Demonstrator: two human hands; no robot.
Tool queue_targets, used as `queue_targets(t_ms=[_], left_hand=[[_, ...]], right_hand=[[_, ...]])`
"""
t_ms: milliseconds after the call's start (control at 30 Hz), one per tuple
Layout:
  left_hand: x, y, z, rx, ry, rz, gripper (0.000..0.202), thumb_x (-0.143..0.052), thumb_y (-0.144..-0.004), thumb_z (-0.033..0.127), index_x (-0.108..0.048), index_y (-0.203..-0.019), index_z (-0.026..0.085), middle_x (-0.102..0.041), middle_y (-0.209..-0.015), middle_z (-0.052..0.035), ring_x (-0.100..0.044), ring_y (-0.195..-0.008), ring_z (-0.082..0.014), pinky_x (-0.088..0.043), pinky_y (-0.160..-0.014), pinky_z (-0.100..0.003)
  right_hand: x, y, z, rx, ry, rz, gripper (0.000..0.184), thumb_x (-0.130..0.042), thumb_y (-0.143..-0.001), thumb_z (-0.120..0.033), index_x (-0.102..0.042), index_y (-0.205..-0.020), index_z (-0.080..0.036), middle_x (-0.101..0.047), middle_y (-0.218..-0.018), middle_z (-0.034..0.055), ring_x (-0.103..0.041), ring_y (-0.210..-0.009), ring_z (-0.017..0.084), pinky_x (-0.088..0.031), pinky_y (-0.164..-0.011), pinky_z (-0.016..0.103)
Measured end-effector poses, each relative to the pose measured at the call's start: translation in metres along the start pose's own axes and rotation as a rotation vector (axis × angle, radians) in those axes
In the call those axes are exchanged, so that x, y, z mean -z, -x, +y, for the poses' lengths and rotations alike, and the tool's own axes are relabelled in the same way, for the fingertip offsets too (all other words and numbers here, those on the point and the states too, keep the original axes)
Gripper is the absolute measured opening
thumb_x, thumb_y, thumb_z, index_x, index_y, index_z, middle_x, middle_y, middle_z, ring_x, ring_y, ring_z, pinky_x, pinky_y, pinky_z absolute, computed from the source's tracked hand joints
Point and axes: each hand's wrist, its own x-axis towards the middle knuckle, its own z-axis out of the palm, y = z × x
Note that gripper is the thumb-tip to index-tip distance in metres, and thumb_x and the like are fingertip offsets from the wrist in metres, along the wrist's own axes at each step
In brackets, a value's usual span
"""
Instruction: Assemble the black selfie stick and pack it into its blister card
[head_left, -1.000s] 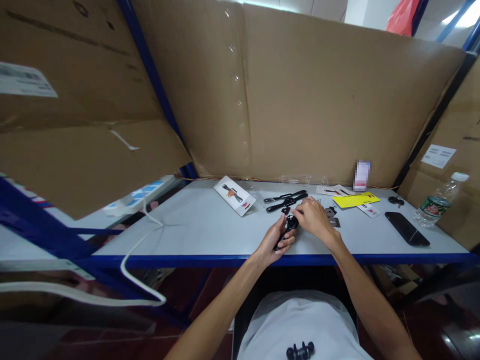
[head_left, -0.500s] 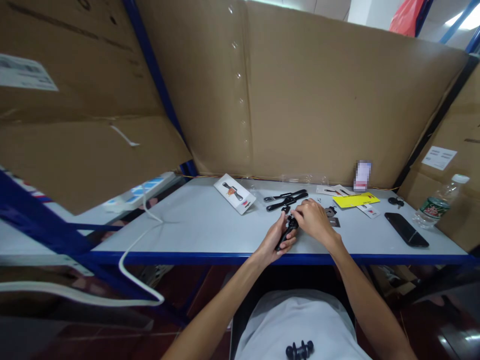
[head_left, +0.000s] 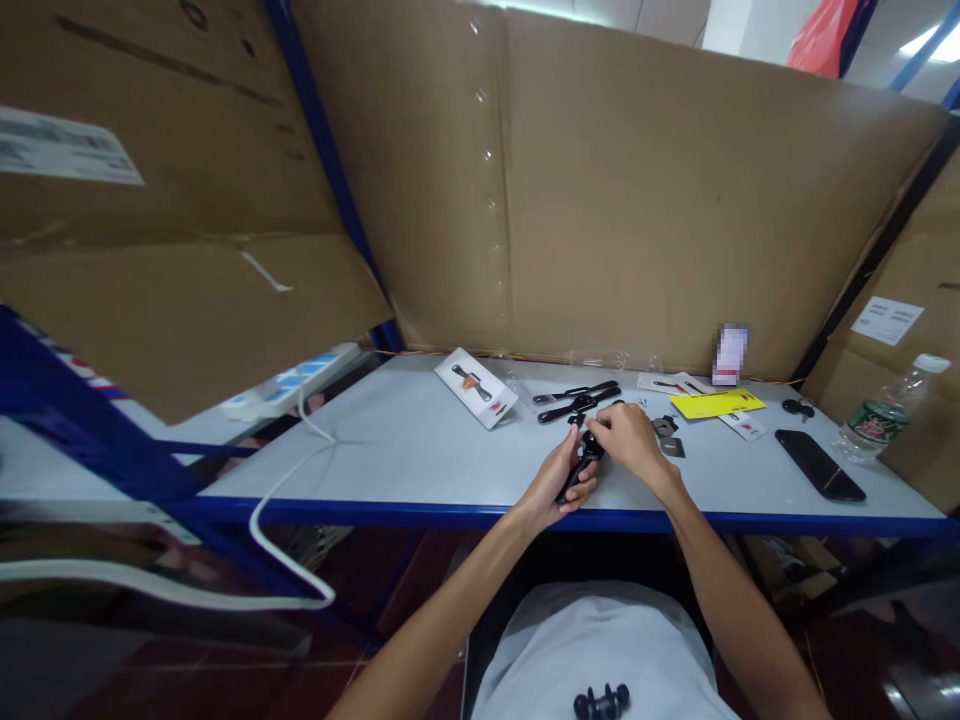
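Both my hands meet over the front middle of a grey table (head_left: 420,450) with a blue edge. My left hand (head_left: 559,485) is closed round a slim black strap-like part (head_left: 578,472), holding it from below. My right hand (head_left: 628,440) is pinched on the upper end of the same black part. Just behind the hands lie two more black straps (head_left: 576,399) on the table. What sits between my right fingertips is too small to make out.
A white packaged card (head_left: 476,387) lies at the back left. Yellow card (head_left: 718,403), small packets, a black phone (head_left: 819,464), keys (head_left: 796,407) and a water bottle (head_left: 885,405) are to the right. Cardboard sheets wall the table; a white power strip (head_left: 289,382) and cable hang left.
The hands stay together on the black part, with only slight finger shifts. The view has drifted a little to the right and down.
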Motion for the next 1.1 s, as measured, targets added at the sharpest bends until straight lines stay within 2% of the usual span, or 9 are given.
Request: queue_targets(t_ms=[133, 200, 300, 500, 700, 900, 1100], left_hand=[[0.004, -0.001, 0.003, 0.031, 0.05, -0.025, 0.045, -0.058, -0.089, 0.065, -0.044, -0.1, 0.024, -0.036, -0.057, 0.0114, -0.023, -0.03, -0.0027, -0.014, -0.026, -0.012], [0.006, -0.001, 0.003, 0.04, 0.076, -0.038, 0.044, -0.056, -0.09, 0.065, -0.042, -0.096, 0.023, -0.036, -0.058, 0.0112, -0.024, -0.031, -0.0026, -0.014, -0.026, -0.012], [0.007, -0.002, 0.004, 0.047, 0.095, -0.043, 0.043, -0.056, -0.091, 0.064, -0.041, -0.092, 0.023, -0.036, -0.059, 0.011, -0.024, -0.031, -0.0024, -0.014, -0.026, -0.012], [0.005, -0.002, 0.004, 0.046, 0.077, 0.0, 0.044, -0.062, -0.088, 0.062, -0.04, -0.09, 0.023, -0.036, -0.059, 0.0114, -0.023, -0.031, -0.0024, -0.012, -0.026, -0.012], [0.004, -0.002, 0.004, 0.055, 0.08, -0.023, 0.045, -0.062, -0.088, 0.063, -0.039, -0.09, 0.024, -0.036, -0.058, 0.0114, -0.024, -0.031, -0.0026, -0.012, -0.026, -0.012], [0.004, -0.002, 0.004, 0.047, 0.062, 0.008, 0.046, -0.059, -0.089, 0.064, -0.039, -0.086, 0.023, -0.038, -0.057, 0.0106, -0.022, -0.031, -0.0026, -0.011, -0.025, -0.012], [0.006, -0.004, 0.003, 0.064, 0.065, -0.017, 0.043, -0.056, -0.092, 0.059, -0.039, -0.081, 0.022, -0.038, -0.055, 0.01, -0.022, -0.03, -0.0028, -0.013, -0.024, -0.013]], right_hand=[[0.003, 0.0, 0.012, 0.105, -0.12, 0.053, 0.029, -0.054, -0.101, -0.034, -0.076, -0.086, -0.021, -0.074, -0.079, 0.0034, -0.062, -0.073, 0.016, -0.032, -0.065, 0.025], [0.005, 0.001, 0.013, 0.148, -0.104, 0.041, 0.03, -0.055, -0.1, -0.033, -0.076, -0.083, -0.021, -0.074, -0.079, 0.0044, -0.062, -0.075, 0.017, -0.032, -0.067, 0.025], [0.006, 0.004, 0.009, 0.139, -0.052, 0.039, 0.034, -0.056, -0.1, -0.032, -0.076, -0.075, -0.019, -0.073, -0.078, 0.007, -0.062, -0.076, 0.018, -0.033, -0.068, 0.026], [0.007, 0.005, -0.002, 0.179, -0.153, -0.045, 0.036, -0.054, -0.101, -0.033, -0.076, -0.075, -0.019, -0.073, -0.076, 0.0041, -0.061, -0.069, 0.015, -0.034, -0.067, 0.025], [0.006, 0.005, 0.002, 0.101, 0.032, 0.046, 0.035, -0.055, -0.1, -0.033, -0.077, -0.078, -0.019, -0.075, -0.085, 0.0098, -0.064, -0.082, 0.02, -0.033, -0.067, 0.028], [0.009, 0.005, -0.001, 0.168, -0.102, -0.06, 0.039, -0.053, -0.101, -0.036, -0.076, -0.074, -0.02, -0.072, -0.072, 0.0041, -0.06, -0.065, 0.015, -0.032, -0.063, 0.026], [0.01, 0.005, -0.002, 0.091, 0.024, 0.022, 0.035, -0.055, -0.1, -0.035, -0.078, -0.079, -0.02, -0.075, -0.082, 0.0092, -0.065, -0.078, 0.019, -0.033, -0.066, 0.027]])
